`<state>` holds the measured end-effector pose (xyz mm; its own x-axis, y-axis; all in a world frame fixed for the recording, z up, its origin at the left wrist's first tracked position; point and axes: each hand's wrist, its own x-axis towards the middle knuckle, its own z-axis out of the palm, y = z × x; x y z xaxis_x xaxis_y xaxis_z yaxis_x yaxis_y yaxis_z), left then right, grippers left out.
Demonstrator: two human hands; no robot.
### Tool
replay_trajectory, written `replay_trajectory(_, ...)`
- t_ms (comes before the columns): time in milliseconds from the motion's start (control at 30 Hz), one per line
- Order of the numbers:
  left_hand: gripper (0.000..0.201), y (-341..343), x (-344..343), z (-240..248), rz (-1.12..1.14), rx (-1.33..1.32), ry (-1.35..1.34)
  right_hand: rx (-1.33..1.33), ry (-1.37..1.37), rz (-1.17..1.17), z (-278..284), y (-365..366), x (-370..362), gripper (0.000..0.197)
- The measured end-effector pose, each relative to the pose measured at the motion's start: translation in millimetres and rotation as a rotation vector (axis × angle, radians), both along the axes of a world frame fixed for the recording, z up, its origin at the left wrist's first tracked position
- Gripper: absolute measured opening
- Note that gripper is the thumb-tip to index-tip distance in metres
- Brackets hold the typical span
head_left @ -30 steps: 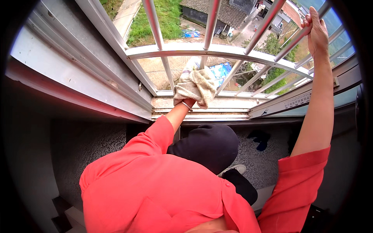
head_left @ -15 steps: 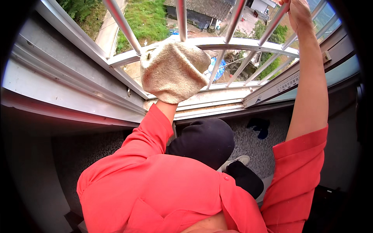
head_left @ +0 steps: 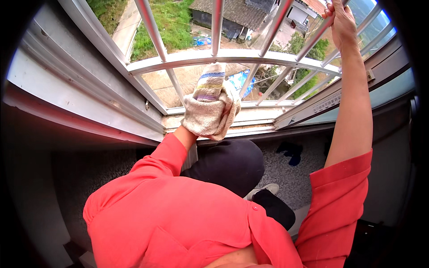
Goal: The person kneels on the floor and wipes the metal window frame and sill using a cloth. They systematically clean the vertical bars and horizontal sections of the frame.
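A beige towel-like cloth (head_left: 206,115) with blue, yellow and purple stripes covers my left hand (head_left: 185,135); only the wrist shows, and the fingers are hidden under the fabric. The cloth is bunched, and its striped end points up toward the curved white rail (head_left: 241,56) of the window guard. Below it lies the window sill (head_left: 250,126). At the upper right, my right hand (head_left: 343,23), arm raised, is closed around a slanted metal bar (head_left: 313,39) of the guard.
A pale window frame (head_left: 85,67) runs along the left, and a sliding sash (head_left: 319,103) stands at the right. My dark-trousered knee (head_left: 234,163) is close under the sill. Dark slippers (head_left: 291,152) lie on the carpet. Beyond the bars, the ground and roofs (head_left: 223,17) are far below.
My left hand has come down off the curved rail toward the sill, and the cloth has bunched, its striped side now showing. The right hand stays on its bar.
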<state>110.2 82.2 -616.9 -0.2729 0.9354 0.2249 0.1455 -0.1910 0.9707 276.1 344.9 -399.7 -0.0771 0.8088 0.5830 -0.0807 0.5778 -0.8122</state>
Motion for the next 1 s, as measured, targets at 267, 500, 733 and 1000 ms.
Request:
replay_trajectory(267,0.021,95.2,-14.8,11.6,0.103,0.299,0.727,-0.104,-0.185,-0.118,12.7,-19.7,7.1,0.035)
replay_trajectory(500,0.023,103.1,-26.9,-2.8,0.18,0.269,0.912,-0.039,-0.092,0.013,-16.8,25.8,-6.1,0.039)
replay_trajectory(733,0.025,70.3,-56.8,-33.5,0.044,0.066,0.774,-0.052,-0.138,0.033,2.0,12.7,2.8,0.043)
replay_trajectory(1000,0.028,21.5,-45.2,-51.7,0.138,-0.007,0.202,0.54,-0.651,-0.128,-50.3,38.0,11.6,0.026)
